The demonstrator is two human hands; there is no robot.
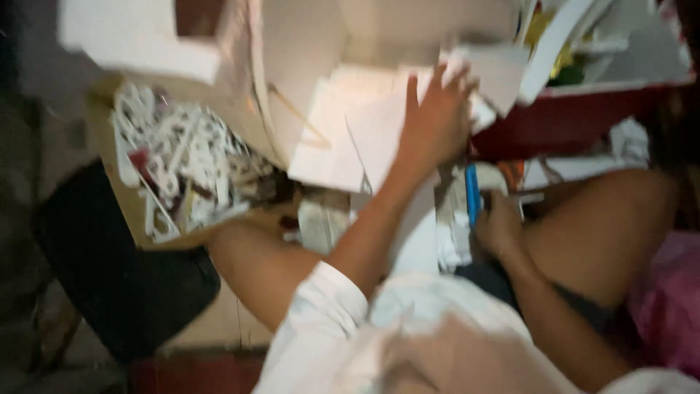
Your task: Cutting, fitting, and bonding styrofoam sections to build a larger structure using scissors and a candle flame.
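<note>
My left hand (437,120) lies flat, fingers spread, on white sheets (364,131); right hand (499,222) grips a blue tool (473,191).

Left hand (437,120) on white sheets (364,131), scrap-filled box (182,168) to their left, right hand (499,222) beside blue tool (473,193)

Lighting: dim and warm overall, brightest on the white foam sheets (350,131) from 11 to 1 o'clock, falling to deep shadow over the black bag (117,277) at 8 o'clock and the far edge at 9. Sharpness: motion blur smears everything, and my left hand (437,120) and right hand (499,222) have soft outlines. Focus: my pale sleeve (321,321) at 6 o'clock is a washed-out haze; no hard glare.
</note>
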